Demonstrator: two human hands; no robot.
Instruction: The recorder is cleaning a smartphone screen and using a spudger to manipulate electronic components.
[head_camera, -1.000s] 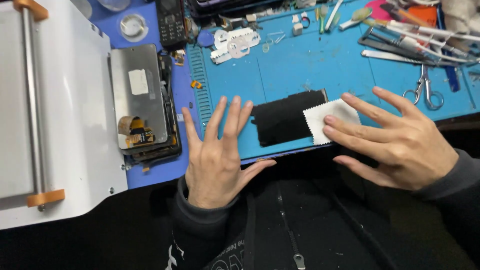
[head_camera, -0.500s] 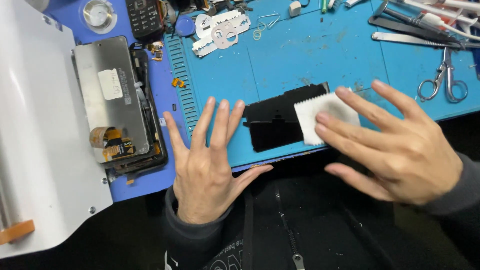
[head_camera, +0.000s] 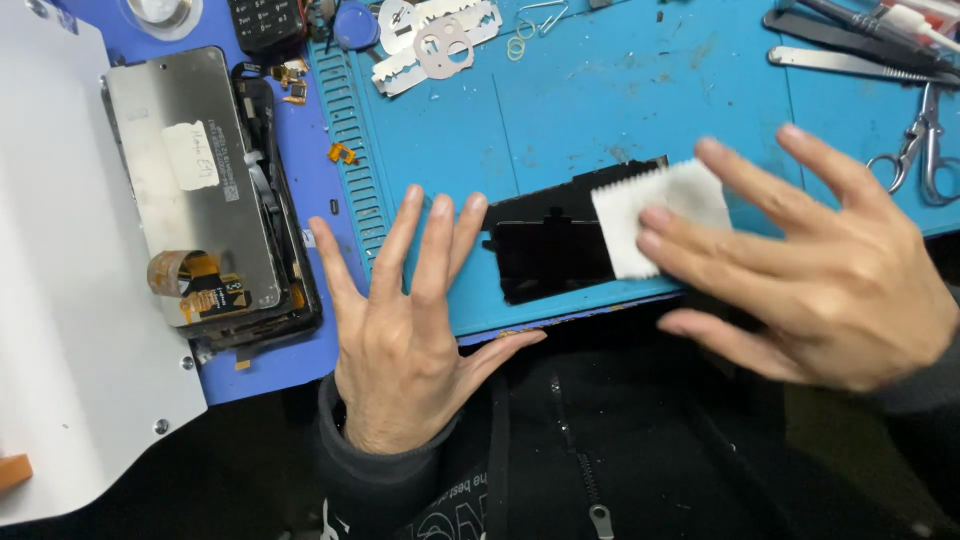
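The right hand (head_camera: 830, 280), fingers spread wide, presses a white wipe (head_camera: 650, 215) onto a black flat panel (head_camera: 550, 250) lying on the blue mat (head_camera: 600, 100). The wipe sits under the fingertips (head_camera: 655, 218), at about ten o'clock from the palm. The left hand (head_camera: 400, 330) lies flat, fingers splayed, its fingertips just beside the panel's nine o'clock end.
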